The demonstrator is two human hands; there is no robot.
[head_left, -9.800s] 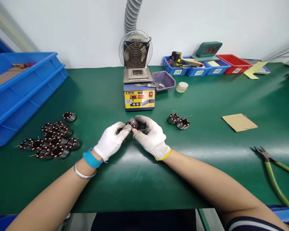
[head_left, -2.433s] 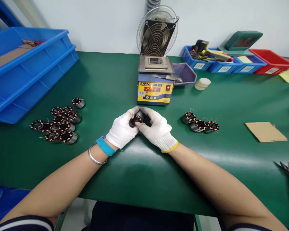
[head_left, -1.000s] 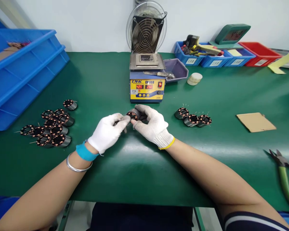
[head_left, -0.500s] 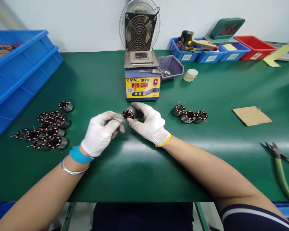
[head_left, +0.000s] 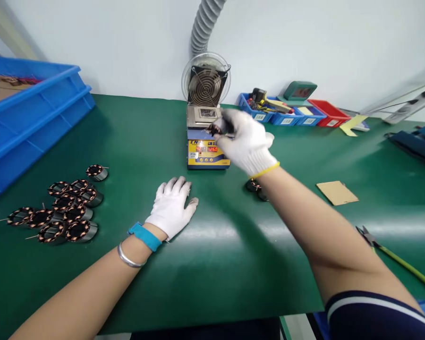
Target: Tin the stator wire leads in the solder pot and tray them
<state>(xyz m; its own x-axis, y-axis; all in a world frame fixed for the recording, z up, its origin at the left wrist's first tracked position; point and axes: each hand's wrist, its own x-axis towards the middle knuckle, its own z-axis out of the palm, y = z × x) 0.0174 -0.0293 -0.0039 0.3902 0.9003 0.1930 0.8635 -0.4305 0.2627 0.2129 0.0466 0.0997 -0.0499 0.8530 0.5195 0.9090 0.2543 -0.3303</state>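
Knit-gloved fingers [head_left: 229,114] around a ring-shaped, copper-wound metal core [head_left: 217,128].

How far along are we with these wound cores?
Done, possibly: the cores half hidden behind the right forearm, though I can't confirm or count them. In hand: one wound core, held by the right hand at the yellow-fronted machine. Left, apparently: the cluster near the blue bin, with some wire ends jutting out.

A green-topped table [head_left: 212,283] meets a plain white wall [head_left: 134,52].
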